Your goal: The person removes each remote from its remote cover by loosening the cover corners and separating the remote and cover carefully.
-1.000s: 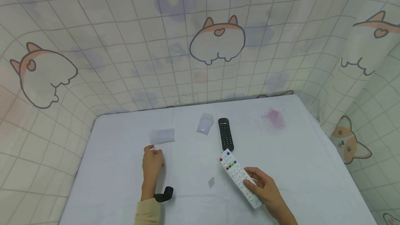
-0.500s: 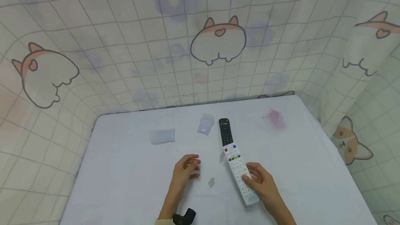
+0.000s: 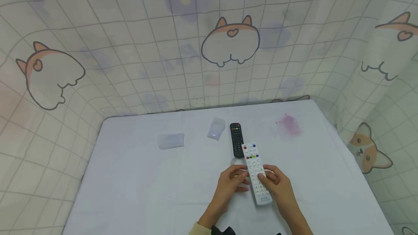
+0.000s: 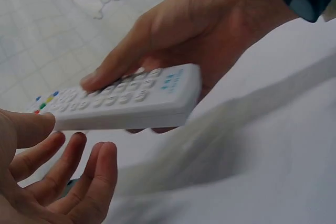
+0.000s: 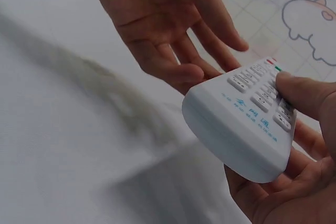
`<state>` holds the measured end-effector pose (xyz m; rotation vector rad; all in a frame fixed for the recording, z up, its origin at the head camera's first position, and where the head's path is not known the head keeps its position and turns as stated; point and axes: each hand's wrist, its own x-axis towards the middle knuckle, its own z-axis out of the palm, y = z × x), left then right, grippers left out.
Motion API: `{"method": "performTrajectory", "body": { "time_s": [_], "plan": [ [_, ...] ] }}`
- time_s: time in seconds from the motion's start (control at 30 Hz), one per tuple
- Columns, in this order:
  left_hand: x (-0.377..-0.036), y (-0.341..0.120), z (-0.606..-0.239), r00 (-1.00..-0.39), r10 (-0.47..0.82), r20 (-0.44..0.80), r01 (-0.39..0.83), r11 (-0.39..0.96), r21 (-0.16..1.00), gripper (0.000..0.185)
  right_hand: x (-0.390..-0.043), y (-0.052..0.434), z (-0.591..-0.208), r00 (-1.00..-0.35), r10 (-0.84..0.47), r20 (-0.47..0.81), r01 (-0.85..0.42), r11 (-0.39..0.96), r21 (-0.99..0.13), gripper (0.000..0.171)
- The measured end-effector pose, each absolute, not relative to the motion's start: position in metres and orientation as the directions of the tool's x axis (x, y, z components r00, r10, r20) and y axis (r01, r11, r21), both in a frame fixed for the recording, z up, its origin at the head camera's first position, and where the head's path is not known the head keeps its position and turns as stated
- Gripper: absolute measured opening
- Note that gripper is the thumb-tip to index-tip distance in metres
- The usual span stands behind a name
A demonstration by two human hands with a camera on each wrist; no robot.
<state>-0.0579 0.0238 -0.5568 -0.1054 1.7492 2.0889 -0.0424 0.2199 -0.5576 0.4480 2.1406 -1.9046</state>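
Observation:
My right hand (image 3: 268, 180) grips a white remote (image 3: 256, 172) from its right side and lifts it off the white table (image 3: 137, 184), thumb on the keys (image 5: 307, 94). The white remote (image 4: 126, 100) (image 5: 247, 121) points away from me, its coloured buttons at the far end. My left hand (image 3: 239, 181) is palm-up just left of it, with relaxed fingers (image 4: 79, 174) reaching under its edge and gripping nothing. A black remote (image 3: 236, 139) lies flat just beyond the white one's tip.
Two clear plastic sleeves lie further back, one at the left (image 3: 171, 140) and one beside the black remote (image 3: 216, 128). A pink stain (image 3: 287, 124) marks the cloth at the back right. Cartoon-print curtains (image 3: 209, 46) wall in the table on three sides.
My left hand has swept right from near the left sleeve to the white remote. My right hand has turned the white remote to point away and moved it up beside the black one.

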Motion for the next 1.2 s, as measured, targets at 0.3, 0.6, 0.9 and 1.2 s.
{"method": "performTrajectory", "body": {
  "time_s": [0.3, 0.6, 0.9, 1.2],
  "plan": [
    [-0.064, 0.058, -0.568, -0.908, 0.256, -0.331, -0.376, -0.149, 0.915, 0.041, -0.055, 0.231, -0.557, -0.923, 0.117, -0.367, 0.380, 0.120, -0.917, 0.061],
    [-0.076, 0.097, -0.577, -0.953, 0.132, -0.274, -0.296, -0.191, 0.936, 0.036, -0.070, 0.244, -0.557, -0.929, 0.186, -0.319, 0.357, 0.234, -0.904, 0.055],
    [-0.088, 0.120, -0.581, -0.964, 0.000, -0.267, -0.266, -0.094, 0.959, 0.033, -0.088, 0.244, -0.572, -0.921, 0.373, -0.116, 0.278, 0.417, -0.865, 0.037],
    [-0.107, 0.128, -0.581, -0.990, -0.025, -0.142, -0.144, 0.276, 0.950, 0.041, -0.104, 0.239, -0.582, -0.896, 0.444, -0.017, 0.253, 0.477, -0.842, 0.029]
  ]
}}
